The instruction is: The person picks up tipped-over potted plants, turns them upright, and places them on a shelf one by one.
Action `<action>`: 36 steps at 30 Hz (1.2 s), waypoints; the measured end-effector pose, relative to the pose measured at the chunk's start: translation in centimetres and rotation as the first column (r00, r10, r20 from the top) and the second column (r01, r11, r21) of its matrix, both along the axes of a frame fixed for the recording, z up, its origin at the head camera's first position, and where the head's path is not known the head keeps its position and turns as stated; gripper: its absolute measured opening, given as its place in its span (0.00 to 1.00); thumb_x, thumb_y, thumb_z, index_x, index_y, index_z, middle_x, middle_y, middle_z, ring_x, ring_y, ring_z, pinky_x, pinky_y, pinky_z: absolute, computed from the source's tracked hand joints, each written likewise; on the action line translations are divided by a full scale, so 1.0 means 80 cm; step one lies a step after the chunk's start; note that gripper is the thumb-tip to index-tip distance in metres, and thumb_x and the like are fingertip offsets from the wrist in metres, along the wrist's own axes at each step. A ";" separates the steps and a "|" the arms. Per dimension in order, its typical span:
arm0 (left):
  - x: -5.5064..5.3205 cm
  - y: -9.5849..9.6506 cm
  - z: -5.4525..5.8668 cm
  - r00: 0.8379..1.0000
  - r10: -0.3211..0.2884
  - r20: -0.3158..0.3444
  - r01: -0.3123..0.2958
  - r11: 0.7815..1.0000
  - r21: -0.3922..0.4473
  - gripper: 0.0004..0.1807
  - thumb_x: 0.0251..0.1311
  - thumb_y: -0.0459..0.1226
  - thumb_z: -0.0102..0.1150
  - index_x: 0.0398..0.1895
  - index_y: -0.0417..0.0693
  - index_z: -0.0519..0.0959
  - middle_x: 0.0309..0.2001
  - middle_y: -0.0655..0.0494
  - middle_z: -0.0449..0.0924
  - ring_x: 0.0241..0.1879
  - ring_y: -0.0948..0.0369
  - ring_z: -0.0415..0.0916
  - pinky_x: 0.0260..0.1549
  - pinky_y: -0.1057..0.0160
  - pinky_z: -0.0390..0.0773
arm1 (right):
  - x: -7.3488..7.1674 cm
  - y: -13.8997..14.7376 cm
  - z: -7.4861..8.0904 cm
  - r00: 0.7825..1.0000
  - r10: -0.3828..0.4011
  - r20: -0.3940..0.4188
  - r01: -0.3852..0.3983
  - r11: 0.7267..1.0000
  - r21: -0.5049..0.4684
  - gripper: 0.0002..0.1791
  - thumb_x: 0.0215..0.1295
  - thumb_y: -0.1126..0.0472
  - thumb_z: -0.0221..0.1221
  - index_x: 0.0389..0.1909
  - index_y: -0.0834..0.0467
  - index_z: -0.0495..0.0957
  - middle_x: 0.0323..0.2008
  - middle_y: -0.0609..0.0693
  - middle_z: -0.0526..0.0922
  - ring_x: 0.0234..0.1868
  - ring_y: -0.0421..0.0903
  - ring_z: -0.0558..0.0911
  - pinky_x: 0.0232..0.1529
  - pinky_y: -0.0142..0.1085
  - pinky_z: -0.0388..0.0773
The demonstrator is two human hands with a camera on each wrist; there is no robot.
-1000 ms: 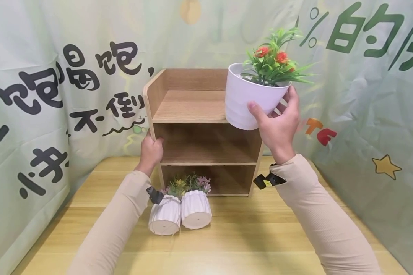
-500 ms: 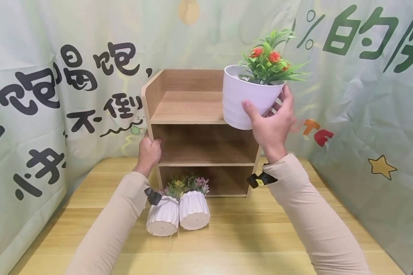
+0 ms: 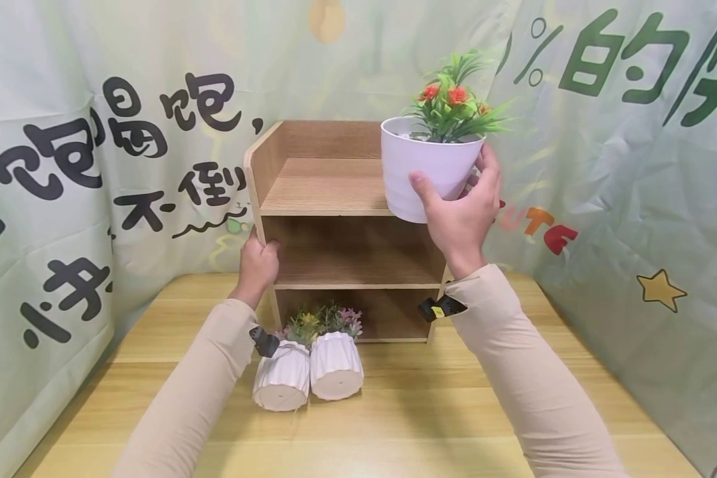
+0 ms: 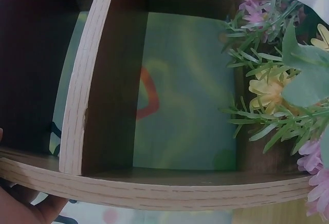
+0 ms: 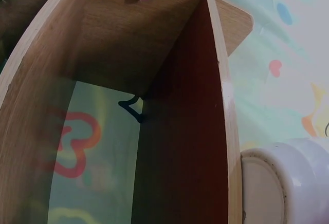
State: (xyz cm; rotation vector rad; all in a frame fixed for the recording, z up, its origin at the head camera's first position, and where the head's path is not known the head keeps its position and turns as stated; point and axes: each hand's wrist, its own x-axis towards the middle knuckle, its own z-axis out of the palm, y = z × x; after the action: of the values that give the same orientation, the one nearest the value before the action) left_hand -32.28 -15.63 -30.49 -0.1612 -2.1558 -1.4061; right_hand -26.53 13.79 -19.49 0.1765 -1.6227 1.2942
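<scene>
My right hand (image 3: pixel 467 209) grips a white flower pot (image 3: pixel 403 162) by its right side, thumb across the front. Green leaves and red flowers (image 3: pixel 448 96) rise from the pot. In the head view it overlaps the right end of the wooden shelf unit's top board (image 3: pixel 328 186); the right wrist view shows the pot's base (image 5: pixel 264 190) right at that board's front edge. With my left hand (image 3: pixel 258 265) I hold the unit's left side panel, thumb inside the middle compartment. In the left wrist view only part of the left hand (image 4: pixel 25 206) shows, behind the panel edge.
Two small white ribbed pots, a left one (image 3: pixel 282 377) and a right one (image 3: pixel 337 366), lie tipped over on the wooden table (image 3: pixel 394 425). Their pink and yellow flowers (image 3: pixel 311 323) point into the bottom compartment. A printed cloth (image 3: pixel 621 199) hangs behind and on both sides.
My right hand has carried the white pot a little to the left, and the pot has tilted nearer to upright. My left hand keeps its hold on the side panel.
</scene>
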 end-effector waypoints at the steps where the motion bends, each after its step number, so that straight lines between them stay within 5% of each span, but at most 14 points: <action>1: 0.000 0.000 0.000 1.000 0.000 0.000 0.000 1.000 0.000 0.21 0.60 0.32 0.47 0.56 0.31 0.69 0.52 0.29 0.75 0.54 0.41 0.71 0.60 0.46 0.66 | 0.000 -0.001 0.000 1.000 -0.002 -0.006 0.002 1.000 0.003 0.52 0.41 0.43 0.74 0.67 0.58 0.63 0.59 0.51 0.71 0.56 0.42 0.72 0.52 0.33 0.73; 11: 0.002 0.001 0.001 1.000 0.007 -0.011 -0.007 1.000 -0.001 0.22 0.60 0.31 0.46 0.58 0.31 0.68 0.53 0.29 0.74 0.56 0.41 0.71 0.61 0.47 0.66 | -0.006 -0.006 -0.001 1.000 -0.014 -0.002 0.014 1.000 0.013 0.51 0.43 0.41 0.73 0.67 0.57 0.63 0.60 0.50 0.69 0.56 0.42 0.72 0.53 0.32 0.71; 19: 0.002 0.001 0.002 1.000 0.000 0.002 0.000 1.000 0.002 0.23 0.60 0.32 0.47 0.59 0.32 0.68 0.54 0.30 0.74 0.56 0.41 0.71 0.61 0.47 0.66 | -0.011 -0.010 -0.001 0.994 -0.113 -0.012 0.114 0.992 0.061 0.52 0.45 0.40 0.72 0.68 0.60 0.62 0.61 0.53 0.68 0.60 0.39 0.65 0.57 0.32 0.65; 29: 0.000 0.002 0.002 1.000 0.012 -0.013 -0.012 1.000 0.001 0.22 0.60 0.32 0.47 0.57 0.32 0.69 0.52 0.30 0.75 0.53 0.41 0.71 0.59 0.46 0.66 | -0.018 -0.012 -0.003 0.989 -0.147 -0.021 0.148 0.981 0.124 0.54 0.49 0.38 0.68 0.72 0.60 0.57 0.67 0.54 0.60 0.66 0.42 0.57 0.64 0.35 0.57; 36: 0.000 0.001 0.000 1.000 0.010 0.010 -0.010 1.000 0.006 0.22 0.60 0.32 0.46 0.58 0.31 0.68 0.53 0.30 0.74 0.52 0.42 0.71 0.59 0.46 0.67 | -0.025 -0.012 -0.008 0.977 -0.183 -0.106 0.200 0.962 0.187 0.47 0.53 0.41 0.65 0.70 0.57 0.60 0.68 0.55 0.61 0.67 0.43 0.57 0.64 0.38 0.59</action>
State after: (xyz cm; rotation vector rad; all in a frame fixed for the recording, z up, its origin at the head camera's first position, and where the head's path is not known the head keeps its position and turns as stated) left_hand -32.29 -15.54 -30.52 -0.1416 -2.1571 -1.4110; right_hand -28.55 12.84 -20.13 0.1890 -1.6475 0.9659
